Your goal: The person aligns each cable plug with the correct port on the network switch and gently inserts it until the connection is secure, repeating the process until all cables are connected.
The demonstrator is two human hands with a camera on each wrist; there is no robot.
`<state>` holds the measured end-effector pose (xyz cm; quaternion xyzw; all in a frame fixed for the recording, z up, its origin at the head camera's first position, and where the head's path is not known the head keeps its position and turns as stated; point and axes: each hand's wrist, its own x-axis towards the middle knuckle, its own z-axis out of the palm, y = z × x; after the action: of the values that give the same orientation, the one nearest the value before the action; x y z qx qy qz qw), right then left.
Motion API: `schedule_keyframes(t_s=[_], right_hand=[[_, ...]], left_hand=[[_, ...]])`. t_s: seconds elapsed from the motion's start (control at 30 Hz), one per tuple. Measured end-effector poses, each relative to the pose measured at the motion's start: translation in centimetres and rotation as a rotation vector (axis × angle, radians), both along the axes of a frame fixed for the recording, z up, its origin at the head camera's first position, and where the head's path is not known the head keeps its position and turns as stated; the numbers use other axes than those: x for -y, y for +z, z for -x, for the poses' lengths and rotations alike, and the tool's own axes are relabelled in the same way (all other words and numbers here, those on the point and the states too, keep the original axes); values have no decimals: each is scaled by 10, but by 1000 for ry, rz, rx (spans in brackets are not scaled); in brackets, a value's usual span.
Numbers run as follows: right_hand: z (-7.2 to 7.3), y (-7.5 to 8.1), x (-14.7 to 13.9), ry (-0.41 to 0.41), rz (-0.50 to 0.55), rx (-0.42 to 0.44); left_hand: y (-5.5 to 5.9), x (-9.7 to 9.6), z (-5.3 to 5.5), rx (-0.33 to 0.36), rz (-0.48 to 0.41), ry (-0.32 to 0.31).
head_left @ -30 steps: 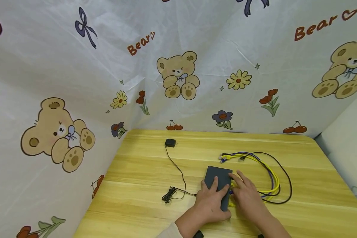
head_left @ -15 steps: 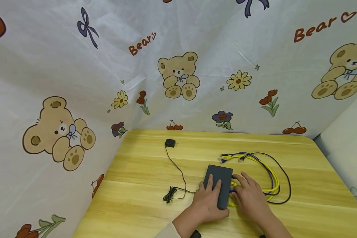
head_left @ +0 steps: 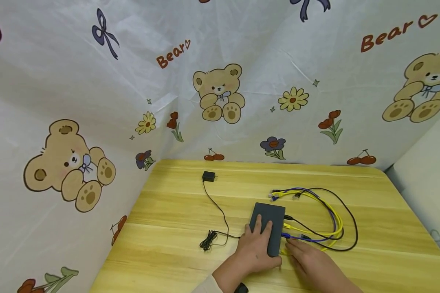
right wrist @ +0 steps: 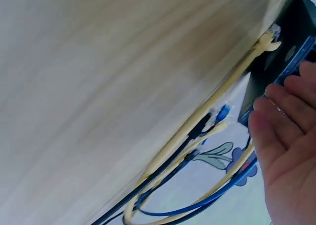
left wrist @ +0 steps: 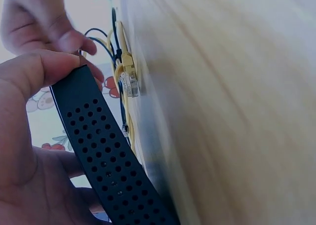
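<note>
A dark, flat network switch (head_left: 275, 236) lies on the table, its perforated side facing the left wrist view. My left hand (head_left: 254, 250) holds it, fingers spread over the top and thumb at the near right corner. Just right of it is my right hand (head_left: 308, 258), fingertips close below a blue cable plug (head_left: 285, 235); in the right wrist view its fingers are nearly straight and hold nothing. A black cable plug (head_left: 288, 217) and a yellow cable plug (head_left: 287, 225) sit at the switch's right side. Another yellow cable (left wrist: 128, 62) has its clear plug on the table beside the switch.
The other ends of the cables (head_left: 275, 194) lie together behind, their loops (head_left: 339, 221) curving at the right. A loose black plug (head_left: 305, 237) overlaps the blue cable. To the left lie a power adapter (head_left: 209, 176) and its bundled cord (head_left: 207, 241).
My right hand has moved from the black plug toward the near end of the switch, uncovering the black and yellow plugs. The left hand has shifted slightly toward me on the switch.
</note>
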<state>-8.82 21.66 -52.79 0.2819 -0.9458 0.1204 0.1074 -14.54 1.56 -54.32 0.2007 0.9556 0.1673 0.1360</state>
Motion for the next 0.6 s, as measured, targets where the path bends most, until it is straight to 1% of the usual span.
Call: schedule_keyframes(t_s=[0.03,0.1,0.23,0.37,0.47,0.6], right_hand=[[-1,0,-1,-19,-24,35],[-1,-2,-3,-47,-52,78],[1,-10,-6,-85,-95,85],[6,-17,-11,-143,-143,137],[9,-20,-15,-167,-158,192],[11,-19,-17,-178,-144,245]], left_hand=[[0,0,0,2,-2,2],[0,0,0,7,-5,5],[1,1,0,19,-13,5],[2,1,0,16,-22,-2],[3,1,0,17,-21,-3],[4,1,0,28,-18,7]])
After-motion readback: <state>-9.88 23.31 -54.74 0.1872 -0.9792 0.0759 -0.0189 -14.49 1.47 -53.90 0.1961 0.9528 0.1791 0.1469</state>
